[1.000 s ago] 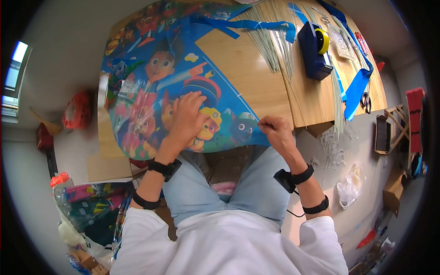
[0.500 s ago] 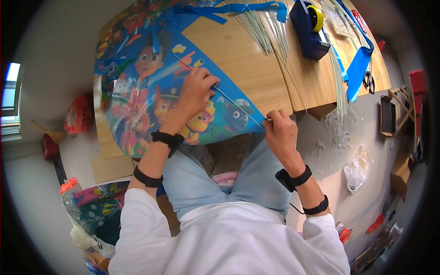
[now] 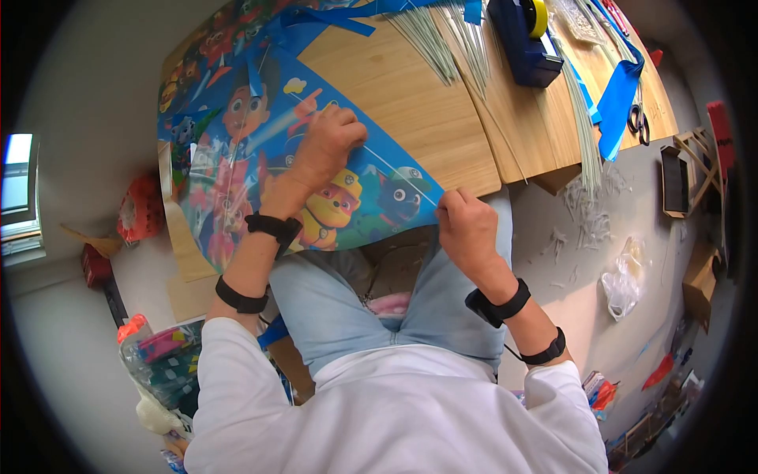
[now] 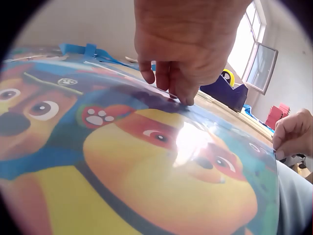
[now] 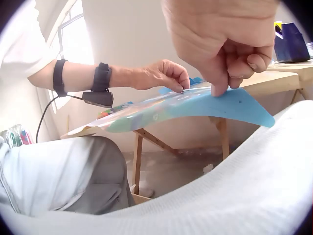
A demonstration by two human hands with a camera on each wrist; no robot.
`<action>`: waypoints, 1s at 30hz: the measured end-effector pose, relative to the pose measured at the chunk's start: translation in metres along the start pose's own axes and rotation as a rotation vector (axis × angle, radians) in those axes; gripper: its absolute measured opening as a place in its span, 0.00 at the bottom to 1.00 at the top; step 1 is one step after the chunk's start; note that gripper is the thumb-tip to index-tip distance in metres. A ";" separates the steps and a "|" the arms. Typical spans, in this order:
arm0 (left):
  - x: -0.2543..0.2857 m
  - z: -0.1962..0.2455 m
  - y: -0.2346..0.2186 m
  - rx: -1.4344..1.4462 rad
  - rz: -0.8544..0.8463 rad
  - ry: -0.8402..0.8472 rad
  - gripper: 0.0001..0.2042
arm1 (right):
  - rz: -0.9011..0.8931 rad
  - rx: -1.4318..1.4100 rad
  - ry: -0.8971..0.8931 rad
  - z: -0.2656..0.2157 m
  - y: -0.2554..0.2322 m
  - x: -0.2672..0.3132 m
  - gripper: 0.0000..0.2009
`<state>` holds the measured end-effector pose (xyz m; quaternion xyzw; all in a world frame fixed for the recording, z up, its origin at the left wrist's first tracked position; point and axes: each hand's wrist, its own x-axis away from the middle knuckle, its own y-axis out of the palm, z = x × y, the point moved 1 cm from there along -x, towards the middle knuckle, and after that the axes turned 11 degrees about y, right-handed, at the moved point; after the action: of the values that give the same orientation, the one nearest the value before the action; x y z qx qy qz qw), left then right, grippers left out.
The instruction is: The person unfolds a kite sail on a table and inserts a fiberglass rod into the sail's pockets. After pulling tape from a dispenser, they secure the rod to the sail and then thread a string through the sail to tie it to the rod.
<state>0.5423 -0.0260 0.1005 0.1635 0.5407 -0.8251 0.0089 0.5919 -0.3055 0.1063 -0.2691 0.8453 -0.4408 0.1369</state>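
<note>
A glossy printed plastic sheet (image 3: 339,209) with cartoon dogs lies over the table, its near edge overhanging the person's lap. Along its slanted right border runs a thin pale rod (image 3: 399,174). My left hand (image 3: 326,144) bends over that border, thumb and fingertips pinching down at the rod; in the left wrist view the sheet (image 4: 171,161) spreads beneath it. At the sheet's near right corner, my right hand (image 3: 471,231) pinches the rod's near end against the film. The blue corner (image 5: 244,107) sticks out past the right thumb in the right wrist view.
Bundles of thin sticks (image 3: 426,43) lie on the wooden table (image 3: 403,87) beyond the sheet. A tape dispenser (image 3: 525,47), blue strips (image 3: 620,103) and scissors (image 3: 639,125) are farther right. A plastic bag (image 3: 625,280) and scraps lie on the floor.
My left hand, earlier spread flat on the sheet, has moved up and right to pinch at the rod. The right hand still pinches at the corner. The head view has shifted slightly.
</note>
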 end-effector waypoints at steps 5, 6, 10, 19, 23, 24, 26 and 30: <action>-0.010 0.001 -0.008 -0.020 0.077 -0.086 0.08 | -0.115 -0.141 0.220 0.001 0.002 0.002 0.06; -0.008 0.001 -0.006 -0.033 0.101 -0.114 0.09 | -0.127 -0.121 0.244 0.002 0.003 0.002 0.06; 0.025 -0.001 0.011 -0.139 0.190 -0.257 0.23 | -0.081 -0.127 0.225 0.001 0.002 0.004 0.06; 0.038 -0.037 0.014 -0.248 0.124 -0.450 0.32 | 0.075 -0.111 0.149 0.015 -0.008 0.003 0.06; 0.017 -0.013 -0.001 -0.089 0.174 -0.344 0.25 | 0.133 -0.005 -0.039 0.009 -0.014 0.006 0.10; 0.008 0.005 -0.004 0.006 0.171 -0.330 0.22 | 0.146 0.029 -0.110 0.006 -0.014 0.007 0.11; -0.005 0.037 0.000 0.080 0.140 -0.184 0.16 | 0.110 0.029 -0.113 0.004 -0.012 0.013 0.13; -0.027 0.071 0.022 0.231 0.085 -0.042 0.09 | 0.081 0.066 -0.092 0.011 -0.012 0.019 0.20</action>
<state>0.5533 -0.1031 0.1144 0.1692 0.4345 -0.8839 0.0365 0.5853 -0.3298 0.1103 -0.2502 0.8333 -0.4496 0.2019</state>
